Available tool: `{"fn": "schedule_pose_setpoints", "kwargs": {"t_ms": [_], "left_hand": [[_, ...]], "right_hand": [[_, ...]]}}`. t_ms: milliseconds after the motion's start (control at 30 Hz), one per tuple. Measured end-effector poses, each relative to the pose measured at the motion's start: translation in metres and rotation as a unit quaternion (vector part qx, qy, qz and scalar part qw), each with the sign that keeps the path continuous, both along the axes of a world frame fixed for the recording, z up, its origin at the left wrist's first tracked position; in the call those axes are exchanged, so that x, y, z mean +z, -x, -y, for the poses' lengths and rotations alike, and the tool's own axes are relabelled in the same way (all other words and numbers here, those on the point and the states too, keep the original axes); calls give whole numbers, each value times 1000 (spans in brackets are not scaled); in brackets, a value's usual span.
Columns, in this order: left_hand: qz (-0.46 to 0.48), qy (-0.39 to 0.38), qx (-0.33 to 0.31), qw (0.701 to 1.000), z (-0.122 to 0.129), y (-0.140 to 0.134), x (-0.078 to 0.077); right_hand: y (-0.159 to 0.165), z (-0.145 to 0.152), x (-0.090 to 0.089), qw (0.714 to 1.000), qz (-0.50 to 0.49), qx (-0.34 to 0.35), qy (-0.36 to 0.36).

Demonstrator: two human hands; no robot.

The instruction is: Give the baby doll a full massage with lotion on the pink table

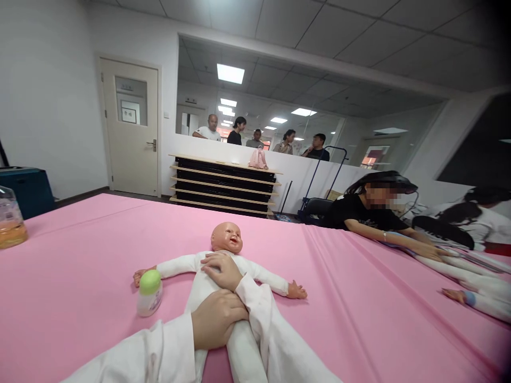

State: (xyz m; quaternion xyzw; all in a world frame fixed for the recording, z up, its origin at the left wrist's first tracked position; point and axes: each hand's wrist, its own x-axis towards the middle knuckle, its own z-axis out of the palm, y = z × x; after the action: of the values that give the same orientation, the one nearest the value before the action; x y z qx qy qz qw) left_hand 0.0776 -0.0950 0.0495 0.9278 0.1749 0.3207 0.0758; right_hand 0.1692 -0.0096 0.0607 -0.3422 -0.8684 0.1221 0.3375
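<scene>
A baby doll (203, 287) with a smiling plastic head and a white cloth body lies on its back on the pink-covered table, arms spread and head pointing away from me. My right hand (224, 270) rests palm down on its chest, fingers stretched out and slightly bent. Lower down, my left hand (219, 318) is curled over the belly and hip, fingers together; their tips are partly hidden. My right sleeve covers part of the doll's side. By the doll's hand at the left stands a small bottle (149, 298) with a green cap.
Pink cloth (99, 250) covers the table, wrinkled at the right. A bottle with orange liquid (11, 226) stands at the left edge. At right, a co-worker (371, 207) reaches toward another doll (479, 282). Stacked boards (225, 181) lie beyond the table.
</scene>
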Motion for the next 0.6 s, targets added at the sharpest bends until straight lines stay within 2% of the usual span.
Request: {"fn": "schedule_pose_setpoints", "kwargs": {"t_ms": [100, 267, 333, 500, 600], "left_hand": [[61, 3, 56, 997, 1, -1, -5], [132, -19, 148, 980, -1, 3, -10], [130, -36, 122, 983, -3, 3, -10], [49, -19, -69, 996, -3, 4, -5], [18, 13, -73, 997, -2, 5, 0]], "right_hand": [[-2, -3, -4, 998, -49, -27, -12], [-4, -4, -5, 998, -64, 0, -4], [-4, -1, -2, 998, -62, 18, -5], [-2, 5, 4, 996, -62, 65, -6], [-1, 7, 6, 997, -70, 41, -7]]}}
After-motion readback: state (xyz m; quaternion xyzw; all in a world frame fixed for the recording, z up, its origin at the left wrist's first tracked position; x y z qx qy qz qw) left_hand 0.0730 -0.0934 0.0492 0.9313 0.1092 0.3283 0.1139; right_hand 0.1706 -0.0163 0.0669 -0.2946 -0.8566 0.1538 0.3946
